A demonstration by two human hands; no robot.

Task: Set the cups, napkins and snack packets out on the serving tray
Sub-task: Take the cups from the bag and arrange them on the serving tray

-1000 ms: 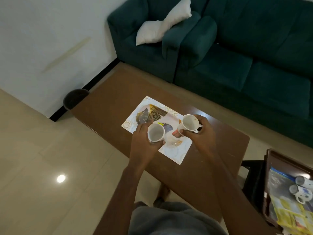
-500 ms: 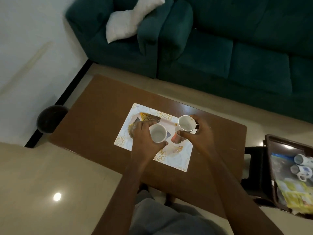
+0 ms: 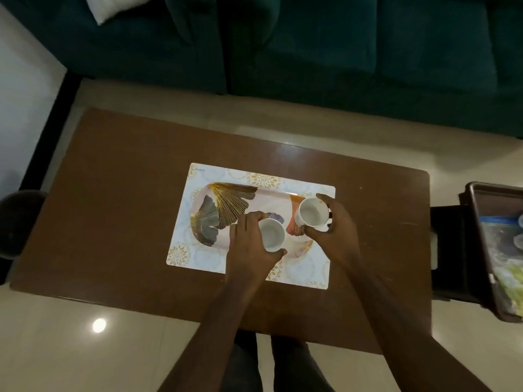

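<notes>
While the left hand (image 3: 249,247) curls its fingers round one white cup (image 3: 272,234) over the near middle of the serving tray (image 3: 226,206), the right hand (image 3: 338,232) grips a second cup (image 3: 311,215) at the tray's right end (both mouths up, both empty). That tray lies on a patterned placemat (image 3: 254,176) on the brown worktop (image 3: 119,199); whether either cup has touched down, can't tell.
</notes>
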